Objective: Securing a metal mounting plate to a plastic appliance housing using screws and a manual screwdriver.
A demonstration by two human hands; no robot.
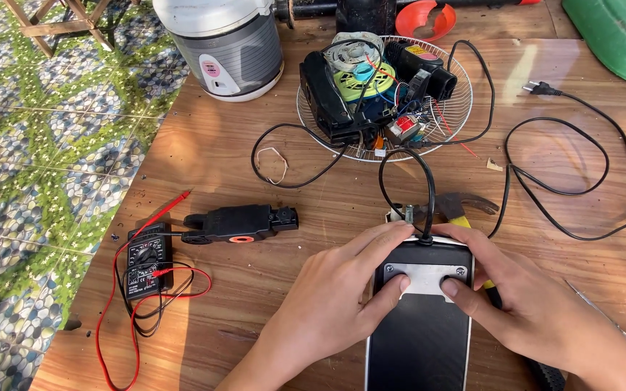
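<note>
At the bottom centre of the frame lies a flat black appliance housing (420, 326) with a pale rim, its upper end carrying a small metal plate (427, 275) with a screw head at each top corner. Both hands rest on it. The left hand (342, 297) comes in from the lower left, fingers spread over the top edge of the housing and its thumb pressed onto the left side of the plate. The right hand (523, 304) comes from the lower right in the mirror pose, thumb down on the right side of the plate; neither hand pinches a tool or a loose part.

A black power cord (429, 188) rises from the top of the housing and loops up toward the wire fan guard (458, 108) in the upper centre, which serves as a tray for removed parts: a black motor casing, a green-and-blue coil, small wired components.

As a judgement, the work looks mid-way: the plate sits in place with screws visible, yet a good deal of the innards lie out in the guard, so reassembly or further checking seems left to do.

On the bench (291, 326) a multimeter (146, 261) with red and black leads lies at the left, a black handle piece (240, 223) with an orange ring beside it, a hammer (465, 206) just above the housing, a screwdriver (617, 329) at the right edge, and a rice cooker (219, 43) at the top.
</note>
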